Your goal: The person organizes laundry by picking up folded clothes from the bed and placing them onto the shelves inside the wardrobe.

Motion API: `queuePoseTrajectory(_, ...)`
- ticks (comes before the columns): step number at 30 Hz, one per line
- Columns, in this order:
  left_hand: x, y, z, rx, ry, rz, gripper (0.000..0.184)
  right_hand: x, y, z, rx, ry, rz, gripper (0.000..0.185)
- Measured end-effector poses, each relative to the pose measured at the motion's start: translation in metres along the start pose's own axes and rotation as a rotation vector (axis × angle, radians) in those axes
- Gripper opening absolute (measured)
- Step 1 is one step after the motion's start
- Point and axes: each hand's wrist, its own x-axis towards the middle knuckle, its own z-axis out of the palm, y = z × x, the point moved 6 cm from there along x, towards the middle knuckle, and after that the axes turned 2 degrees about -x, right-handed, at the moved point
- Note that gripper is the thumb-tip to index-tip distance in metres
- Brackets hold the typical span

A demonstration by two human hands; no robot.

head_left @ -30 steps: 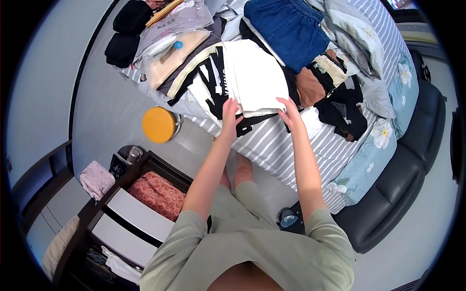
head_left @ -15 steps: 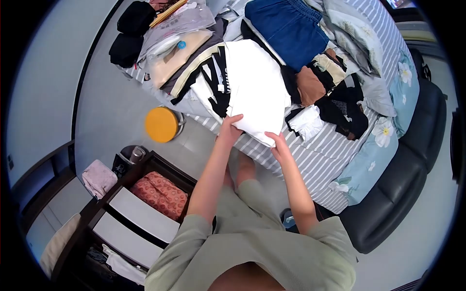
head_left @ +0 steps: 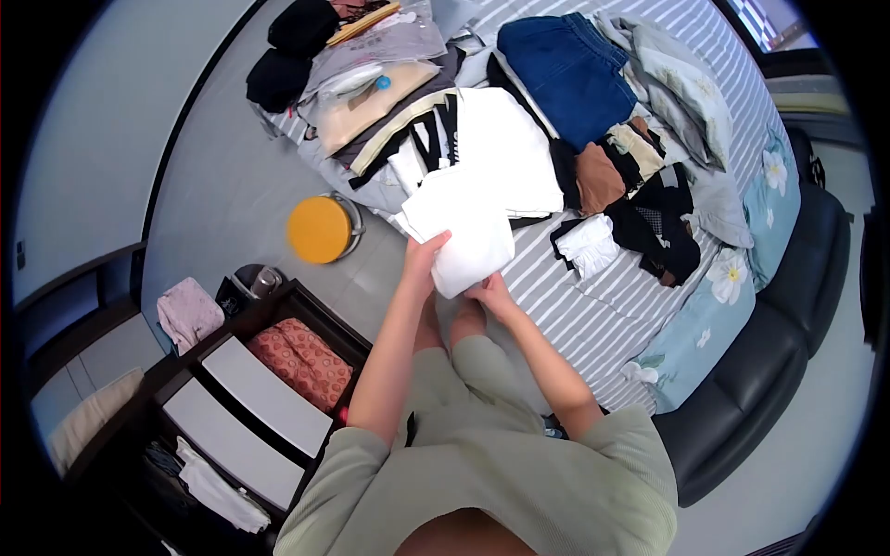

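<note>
Folded white garment [head_left: 473, 241] has come toward the body since the last frame, now over the near edge of the bed [head_left: 593, 310], just beside the white cloth [head_left: 533, 153]. Left hand [head_left: 424, 259] pinches its left side, thumb on top; right hand [head_left: 493, 296] grips its lower edge, fingers partly hidden. Two-point hold probably keeps the layers together; garment sits between and beyond both hands.

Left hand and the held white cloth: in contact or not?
Touching. The head view shows the left hand with its thumb lying over the edge of the white cloth.
</note>
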Motion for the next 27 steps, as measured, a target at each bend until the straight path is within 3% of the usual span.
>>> queuePoseTrajectory(2,-0.022,0.021,0.004,0.038,-0.032,-0.015,0.053,0.005,0.001,0.003,-0.002,0.083,0.061,0.060)
queuePoseTrajectory(5,-0.064,0.058,0.013,0.140,-0.074,-0.002,0.054,0.008,-0.017,0.017,0.391,0.117,0.025,0.059)
queuePoseTrajectory(8,-0.109,0.096,0.010,0.231,-0.042,0.055,0.055,-0.010,-0.068,0.050,0.765,-0.061,0.015,0.058)
queuePoseTrajectory(14,-0.172,0.147,-0.022,0.216,0.011,0.277,0.055,-0.053,-0.152,0.108,0.944,-0.374,0.037,0.056)
queuePoseTrajectory(20,-0.226,0.178,-0.062,0.141,0.051,0.374,0.055,-0.064,-0.158,0.134,0.644,-0.664,0.233,0.054)
queuePoseTrajectory(24,-0.261,0.187,-0.105,0.105,0.126,0.409,0.055,-0.067,-0.155,0.168,0.013,-0.738,0.319,0.062)
queuePoseTrajectory(27,-0.296,0.197,-0.130,0.038,0.187,0.453,0.053,-0.078,-0.168,0.223,-0.236,-0.789,0.151,0.066)
